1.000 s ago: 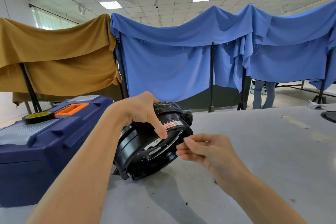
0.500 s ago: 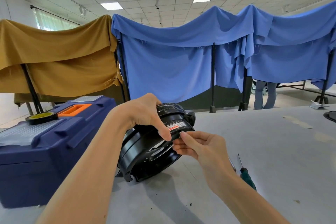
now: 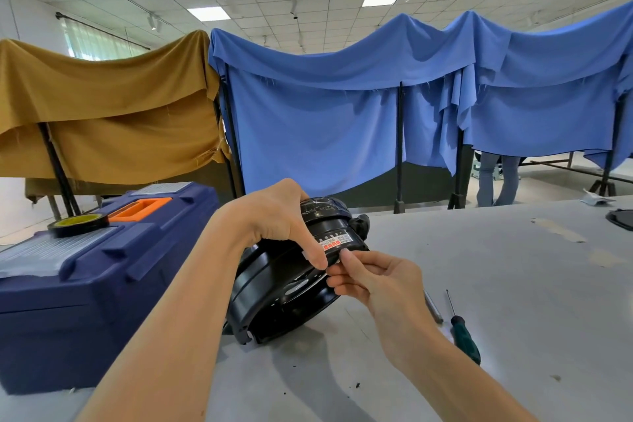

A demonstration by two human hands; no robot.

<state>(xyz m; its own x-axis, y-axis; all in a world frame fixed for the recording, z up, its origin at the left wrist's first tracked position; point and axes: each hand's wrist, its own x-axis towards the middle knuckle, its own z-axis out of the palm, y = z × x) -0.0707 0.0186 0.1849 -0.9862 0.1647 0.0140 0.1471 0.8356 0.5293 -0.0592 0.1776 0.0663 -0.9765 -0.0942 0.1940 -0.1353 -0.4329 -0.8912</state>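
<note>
In the middle of the frame the round black plastic appliance housing (image 3: 284, 288) rests tilted on its edge on the grey table (image 3: 496, 284). The left hand (image 3: 277, 216) grips its upper rim and the right hand (image 3: 373, 281) pinches its right rim. Just left of it stands the dark blue plastic toolbox (image 3: 85, 284), with a black tape roll (image 3: 78, 224) on its lid. The green-handled screwdriver (image 3: 464, 336) lies on the table right of the right wrist. Behind the table hang the mustard cloth (image 3: 102, 113), upper left, and the blue cloth (image 3: 342, 113), upper right.

The grey worktop (image 3: 513, 284) carries a blue toolbox (image 3: 85, 284) at left and a black round housing (image 3: 274, 298) tilted on its rim beside it. A green-handled screwdriver (image 3: 464, 336) and a thin metal tool (image 3: 433, 310) lie together further right, and a dark round object (image 3: 621, 218) sits at the far right edge.
</note>
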